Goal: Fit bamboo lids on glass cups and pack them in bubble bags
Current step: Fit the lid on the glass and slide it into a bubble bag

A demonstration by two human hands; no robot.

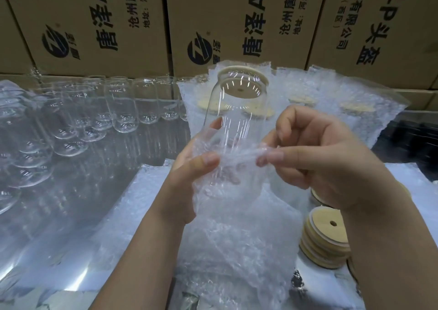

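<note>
Between both hands, gripped bubble bag around lidded cup; lid stack nearby

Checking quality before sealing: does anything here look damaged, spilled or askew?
Nothing stands out. The bamboo lid sits on the glass cup, both hands pinch the bubble bag, and the spare lids are stacked slightly unevenly.

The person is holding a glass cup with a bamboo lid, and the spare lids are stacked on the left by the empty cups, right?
Not quite. The stack of spare lids sits on the right, below the right hand, as the head view shows. The lidded glass cup is indeed held.
</note>
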